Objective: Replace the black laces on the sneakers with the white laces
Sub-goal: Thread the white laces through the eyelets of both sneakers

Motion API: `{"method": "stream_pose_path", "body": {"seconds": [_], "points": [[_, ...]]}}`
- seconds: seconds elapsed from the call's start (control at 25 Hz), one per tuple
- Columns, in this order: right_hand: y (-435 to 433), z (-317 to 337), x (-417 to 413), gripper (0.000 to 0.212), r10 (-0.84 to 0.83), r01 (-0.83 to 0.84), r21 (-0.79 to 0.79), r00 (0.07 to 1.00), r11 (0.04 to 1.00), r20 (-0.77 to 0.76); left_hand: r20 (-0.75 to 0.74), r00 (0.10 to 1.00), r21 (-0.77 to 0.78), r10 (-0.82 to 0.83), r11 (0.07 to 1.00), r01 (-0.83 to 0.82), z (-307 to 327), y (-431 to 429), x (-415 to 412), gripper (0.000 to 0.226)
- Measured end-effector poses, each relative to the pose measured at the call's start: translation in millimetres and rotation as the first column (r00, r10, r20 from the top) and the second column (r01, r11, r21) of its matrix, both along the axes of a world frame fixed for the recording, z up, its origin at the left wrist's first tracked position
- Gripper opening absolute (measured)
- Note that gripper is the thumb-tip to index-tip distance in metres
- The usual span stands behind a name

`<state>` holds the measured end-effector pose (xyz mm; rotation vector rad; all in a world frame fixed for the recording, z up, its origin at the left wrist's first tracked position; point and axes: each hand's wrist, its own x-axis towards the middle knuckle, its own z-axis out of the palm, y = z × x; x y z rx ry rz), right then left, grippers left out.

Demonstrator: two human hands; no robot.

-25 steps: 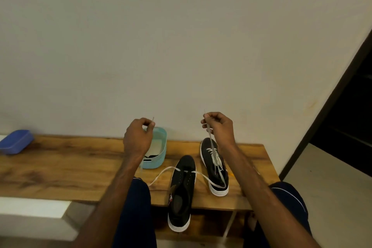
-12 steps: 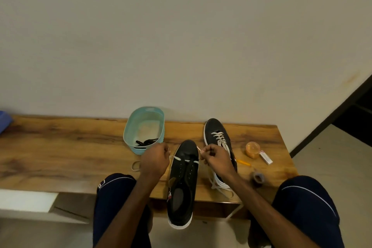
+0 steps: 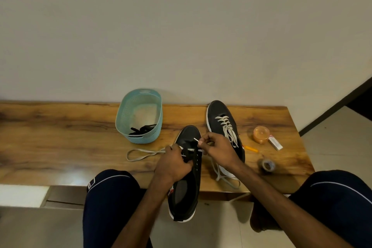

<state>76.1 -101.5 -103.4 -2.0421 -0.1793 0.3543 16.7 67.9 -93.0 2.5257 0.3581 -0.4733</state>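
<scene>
Both hands have dropped from hauling the lace ends high a second ago and now work close over the near sneaker (image 3: 187,187) on the bench (image 3: 60,137). The first row looks seated, so I'd judge the next eyelet follows. The right hand (image 3: 218,150) pinches the white lace (image 3: 195,140) by its tip, just above the eyelets. The left hand (image 3: 173,164) curls round the sneaker's upper, slack looping away left. The far sneaker (image 3: 219,112) is already white-laced, and the black laces (image 3: 143,129) lie in the basket (image 3: 138,94).

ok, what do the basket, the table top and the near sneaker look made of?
Basket: moulded plastic, matte teal; perforated walls, slot handle.
Table top: wood or wood-look laminate, semi-gloss; grain streaks, light glare.
Near sneaker: black upper, probably canvas or matte synthetic, no shine; white sole looks rubber.
</scene>
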Motion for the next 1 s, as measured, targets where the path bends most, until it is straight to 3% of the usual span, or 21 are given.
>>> {"method": "stream_pose_path", "body": {"seconds": [0.08,0.24,0.56,0.68,1.0], "points": [[4.3,2.5,-1.2,0.003,0.012,-0.012,0.011,1.0,1.0,-0.003,0.015,1.0,0.027,-0.022,0.999,0.021,-1.2,-1.5,-1.8,0.061],[15.8,2.4,-6.5,0.004,0.063,-0.062,-0.023,0.998,0.998,0.03,0.129,0.992,0.087,-0.016,0.996,0.005,1.7,-5.2,-6.7,0.031],[15.1,-0.2,-11.7,0.003,0.134,-0.131,-0.061,0.99,0.989,0.042,0.199,0.98,0.137,0.026,0.989,-0.054,2.4,-5.4,-4.9,0.032],[17.1,-6.0,-12.3,0.003,0.116,-0.113,-0.086,0.993,0.99,0.03,0.224,0.971,0.077,0.08,0.992,-0.099,-1.6,1.6,-3.5,0.027],[24.7,-15.2,-6.3,0.003,0.274,-0.251,-0.27,0.96,0.93,0.051,0.196,0.955,-0.101,0.221,0.974,-0.205,-3.0,8.1,-7.5,0.03]]}}
